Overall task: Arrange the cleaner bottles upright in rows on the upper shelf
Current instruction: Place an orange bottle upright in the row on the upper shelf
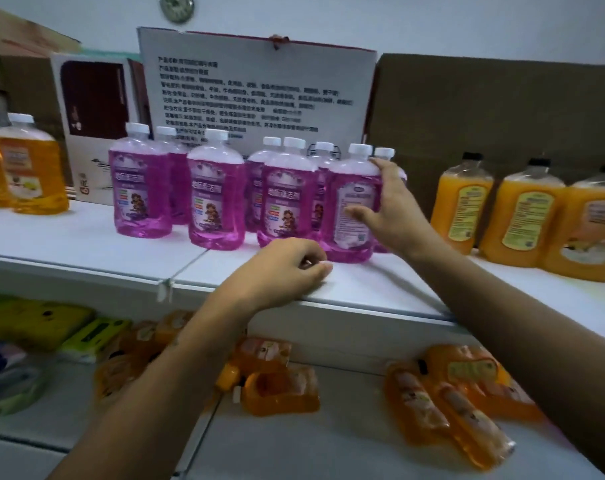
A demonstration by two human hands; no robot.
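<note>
**Q:** Cleaner bottles, where are they?

**A:** Purple cleaner bottles point(215, 192) with white caps stand upright in two loose rows on the white upper shelf point(86, 237). The right hand point(386, 209) has its fingers and thumb wrapped around the rightmost front purple bottle point(349, 206), whose back label faces outward, probably to turn or square it with its neighbours.

**Q:** And the other hand?

**A:** The left hand point(287, 268) rests on the shelf's front edge, fingers curled loosely together and holding nothing, likely for balance.

**Q:** What surrounds them?

**A:** Orange bottles point(523, 216) stand just right of the purple group, and amber bottles point(31, 168) well to the left. A printed white box point(259, 91) and brown cardboard point(502, 105) line the back, limiting depth. On the lower shelf point(329, 445), orange refill pouches point(464, 410) lie flat.
</note>
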